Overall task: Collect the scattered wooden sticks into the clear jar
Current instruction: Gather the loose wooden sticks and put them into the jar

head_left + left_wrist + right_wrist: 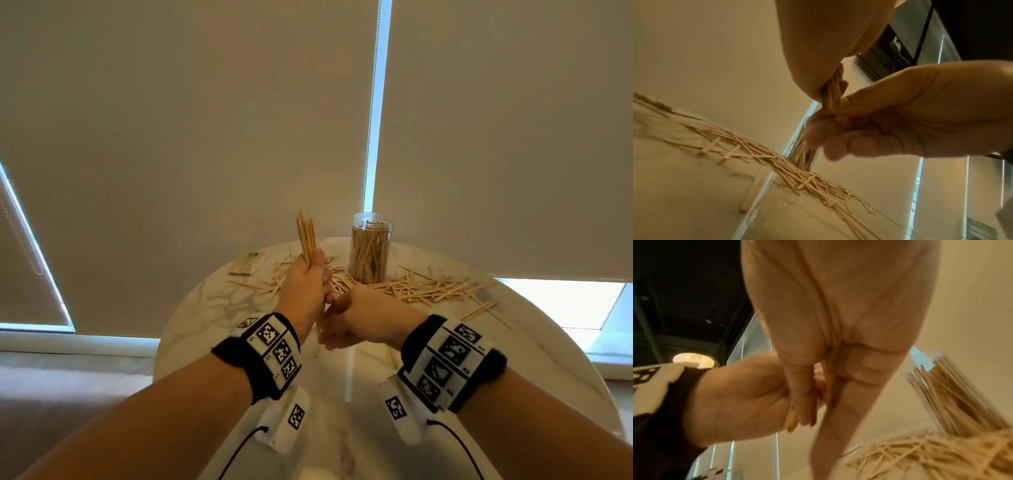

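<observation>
Marble table [212,308] carries the loose wooden sticks [431,289], spread beyond my fingertips around the clear jar [371,251], already well filled. I judge I'm squaring a bundle [306,240]: my left hand [305,287] is fisted round it, my right hand [356,318] curls at its lower ends. Next, lift it right and feed it upright into the jar's mouth.

The clear jar [370,248] stands upright at the table's [191,318] far side, mouth open to the air above; scattered sticks [428,289] crowd its base left and right; a packet of sticks [248,263] lies far left; the near tabletop lies bare beneath both wrists.
</observation>
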Action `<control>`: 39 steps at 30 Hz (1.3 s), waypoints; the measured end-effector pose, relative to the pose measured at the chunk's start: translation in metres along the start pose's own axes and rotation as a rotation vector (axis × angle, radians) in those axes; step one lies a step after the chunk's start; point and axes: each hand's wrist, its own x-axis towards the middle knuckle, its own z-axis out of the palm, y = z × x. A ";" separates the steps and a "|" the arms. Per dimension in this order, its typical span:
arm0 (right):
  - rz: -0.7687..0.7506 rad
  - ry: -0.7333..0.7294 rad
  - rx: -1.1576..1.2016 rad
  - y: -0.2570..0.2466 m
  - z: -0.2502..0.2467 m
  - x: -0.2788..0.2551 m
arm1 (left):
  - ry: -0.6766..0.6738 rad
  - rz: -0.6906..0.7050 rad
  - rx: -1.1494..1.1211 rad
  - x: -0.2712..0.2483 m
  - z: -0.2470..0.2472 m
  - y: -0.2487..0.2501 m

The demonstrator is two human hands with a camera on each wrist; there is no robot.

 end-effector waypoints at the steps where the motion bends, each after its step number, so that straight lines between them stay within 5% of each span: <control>1: 0.005 0.014 -0.160 -0.003 -0.004 0.000 | -0.013 -0.008 0.038 0.000 -0.002 0.000; 3: -0.062 0.183 -0.317 -0.006 -0.015 0.004 | -0.055 -0.043 0.132 -0.001 -0.008 0.001; 7: -0.261 0.643 0.038 -0.022 -0.042 0.003 | -0.351 -0.179 0.438 -0.020 -0.007 0.006; 10: -0.279 0.519 -0.436 -0.022 -0.044 0.005 | -0.512 -0.167 0.540 -0.027 0.002 0.007; 13: -0.268 0.381 -0.982 -0.009 -0.031 0.007 | -0.468 -0.178 0.605 -0.021 0.002 0.005; 19: -0.280 0.337 -0.981 0.015 -0.026 0.020 | -0.581 -0.242 0.770 -0.016 -0.012 0.007; 22: -0.221 0.378 -0.901 0.020 -0.037 0.016 | -0.486 -0.190 0.872 -0.008 -0.017 0.015; 24: -0.160 0.426 -0.804 0.022 -0.050 0.010 | -0.299 -0.099 0.963 0.001 -0.024 0.019; 26: -0.166 0.497 -0.687 0.026 -0.063 0.008 | -0.060 -0.097 0.805 0.013 -0.033 0.023; 28: -0.182 0.571 -0.573 0.028 -0.068 0.010 | 0.060 -0.243 0.453 0.017 -0.033 0.025; 30: -0.208 0.572 -0.474 0.028 -0.060 0.016 | 0.027 -0.366 0.100 0.009 -0.018 0.029; 32: -0.209 0.588 -0.423 0.026 -0.047 0.021 | -0.014 -0.356 0.040 0.004 0.000 0.028; 36: -0.201 0.661 -0.400 0.028 -0.044 0.028 | -0.007 -0.336 0.082 0.007 0.012 0.024; 39: -0.206 0.622 -0.408 0.030 -0.046 0.027 | 0.012 -0.266 0.470 0.015 0.005 0.015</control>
